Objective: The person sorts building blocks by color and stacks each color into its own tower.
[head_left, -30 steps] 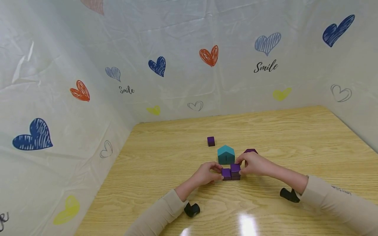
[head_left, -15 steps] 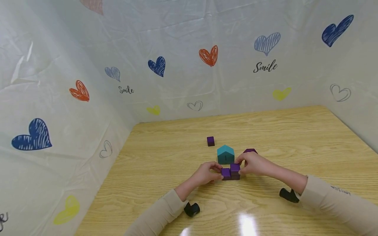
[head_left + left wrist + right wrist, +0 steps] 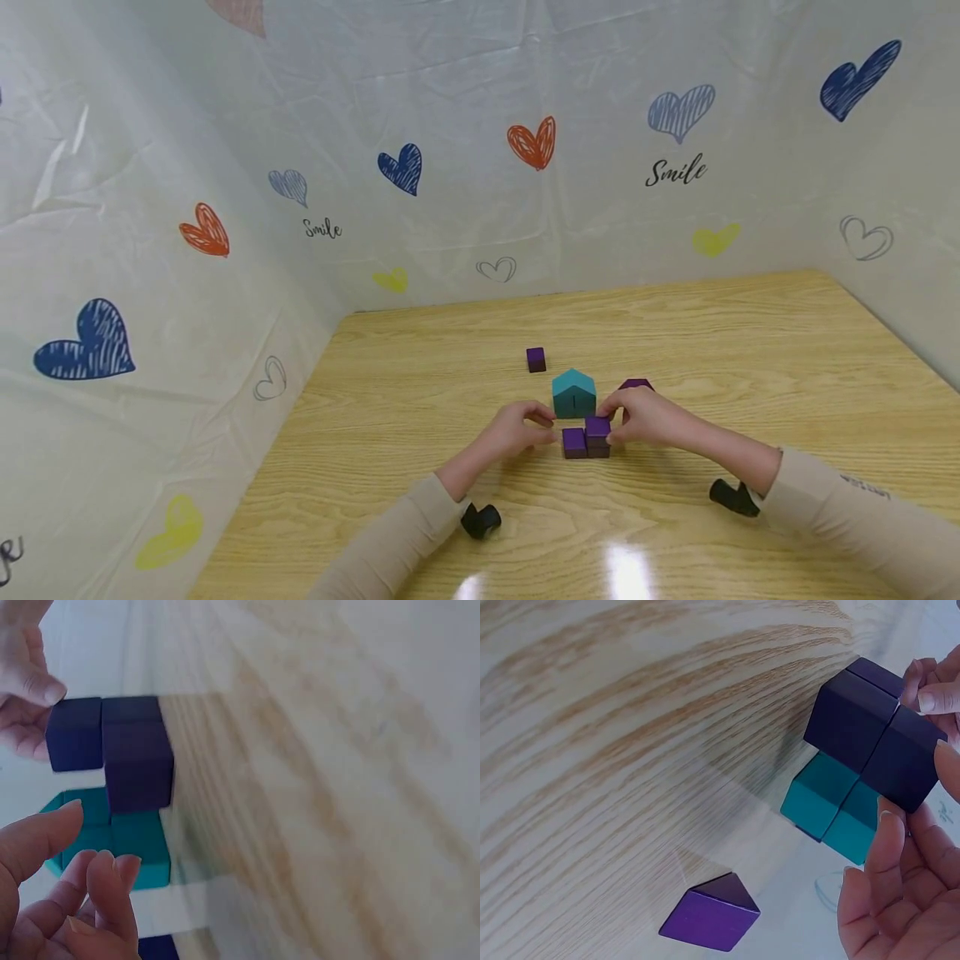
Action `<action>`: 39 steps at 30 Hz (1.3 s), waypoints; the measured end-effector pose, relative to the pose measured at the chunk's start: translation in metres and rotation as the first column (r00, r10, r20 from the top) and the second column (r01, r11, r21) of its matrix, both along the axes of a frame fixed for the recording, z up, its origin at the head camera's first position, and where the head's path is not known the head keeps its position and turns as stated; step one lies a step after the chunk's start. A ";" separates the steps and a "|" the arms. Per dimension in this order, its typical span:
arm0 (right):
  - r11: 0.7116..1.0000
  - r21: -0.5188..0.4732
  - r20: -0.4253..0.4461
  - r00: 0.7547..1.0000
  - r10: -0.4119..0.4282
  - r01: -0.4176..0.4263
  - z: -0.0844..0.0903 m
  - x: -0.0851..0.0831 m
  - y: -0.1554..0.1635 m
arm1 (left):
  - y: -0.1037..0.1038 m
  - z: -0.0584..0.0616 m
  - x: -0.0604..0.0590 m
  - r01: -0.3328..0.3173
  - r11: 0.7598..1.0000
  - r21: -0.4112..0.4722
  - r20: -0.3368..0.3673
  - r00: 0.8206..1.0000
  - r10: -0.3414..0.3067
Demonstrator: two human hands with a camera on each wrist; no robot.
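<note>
Three purple cubes stand together in front of a teal house block (image 3: 573, 393): a low cube (image 3: 574, 442) on the left and a stack of two (image 3: 597, 435) on the right. My right hand (image 3: 613, 421) pinches the upper cube (image 3: 904, 757) of the stack from the right side. My left hand (image 3: 546, 423) hovers just left of the low cube (image 3: 139, 769) with relaxed fingers that touch nothing. The teal block (image 3: 112, 840) sits right behind the cubes. A purple triangular block (image 3: 712, 911) lies beside my right hand.
A lone small purple cube (image 3: 536, 359) sits farther back on the wooden table (image 3: 750, 333). White sheets printed with hearts wall in the table at the left, back and right. Black wrist mounts (image 3: 480, 521) hang under both sleeves.
My left hand has let go of the low purple cube and drawn back a little to the left. The right hand and the blocks have stayed put.
</note>
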State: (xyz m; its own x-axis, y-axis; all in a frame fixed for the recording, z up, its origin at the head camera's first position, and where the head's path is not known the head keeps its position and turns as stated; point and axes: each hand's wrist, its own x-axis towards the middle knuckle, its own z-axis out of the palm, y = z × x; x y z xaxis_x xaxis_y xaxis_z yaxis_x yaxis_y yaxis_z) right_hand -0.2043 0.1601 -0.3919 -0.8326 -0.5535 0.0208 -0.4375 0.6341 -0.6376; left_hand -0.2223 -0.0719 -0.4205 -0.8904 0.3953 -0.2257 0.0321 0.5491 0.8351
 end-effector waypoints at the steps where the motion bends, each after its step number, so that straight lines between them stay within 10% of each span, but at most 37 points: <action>1: 1.000 0.007 0.004 1.000 -0.006 0.006 0.001 0.000 0.000 | -0.002 0.002 -0.002 -0.012 1.000 -0.001 0.003 1.000 0.012; 13: 1.000 -0.006 0.034 0.999 -0.016 0.017 -0.002 0.000 0.000 | -0.022 0.029 -0.049 -0.193 0.979 0.068 -0.123 0.972 0.200; 39: 0.950 -0.268 0.267 0.960 -0.089 0.163 -0.017 0.004 0.009 | -0.009 0.000 -0.097 -0.323 0.942 0.087 -0.040 0.944 0.327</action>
